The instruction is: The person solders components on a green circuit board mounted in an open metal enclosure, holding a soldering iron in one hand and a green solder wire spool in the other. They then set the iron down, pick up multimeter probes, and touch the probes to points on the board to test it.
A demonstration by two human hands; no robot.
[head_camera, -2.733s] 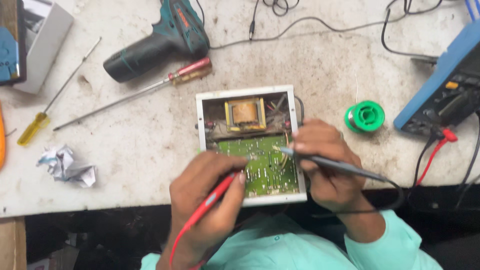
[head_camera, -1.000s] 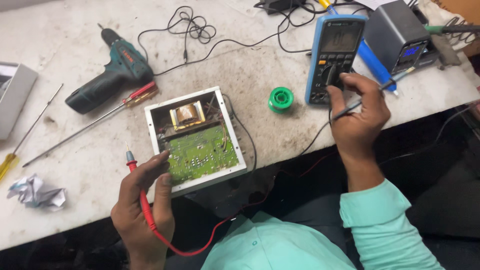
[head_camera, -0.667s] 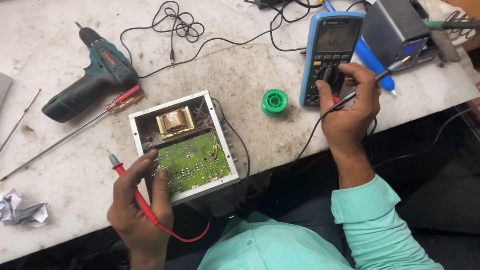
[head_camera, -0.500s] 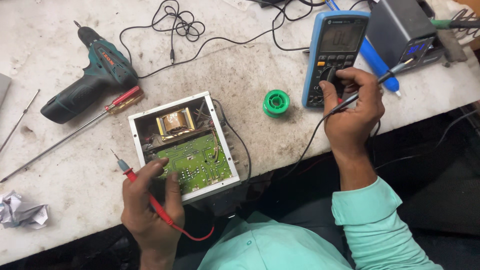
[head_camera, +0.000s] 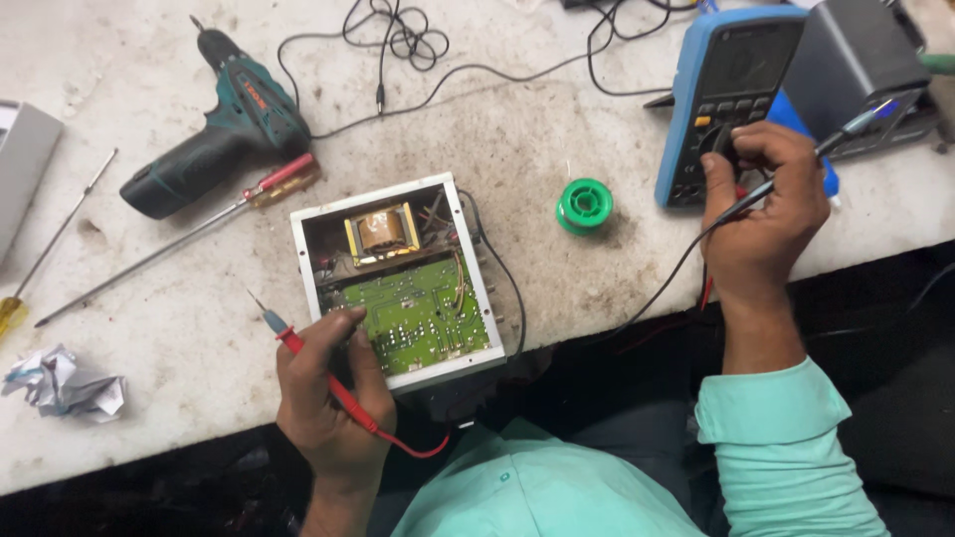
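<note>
Two bare hands work at a stained, pale stone workbench (head_camera: 149, 398) seen from above. The left hand (head_camera: 323, 398) is closed around a red test probe with a thin metal tip (head_camera: 288, 338), the tip pointing up and left over bare bench just beside the near left corner of an open white metal box (head_camera: 398, 283); the thumb and fingertips rest at that box's left edge. Inside the box a green circuit board (head_camera: 423, 313) fills the near half and a copper-wound transformer in a yellow frame (head_camera: 381, 232) sits in the far half. The right hand (head_camera: 761, 214) is curled around a black test probe (head_camera: 796, 169), held across the fingers, while its fingertips touch the round dial of a blue-cased multimeter (head_camera: 726, 99) propped near the bench's far right. A small green spool of solder (head_camera: 584, 205) lies between the box and the meter. Further left lie a dark green cordless drill (head_camera: 224, 124), a long red-handled screwdriver (head_camera: 189, 234) just beside it, and a crumpled ball of paper (head_camera: 65, 383) near the bench edge
</note>
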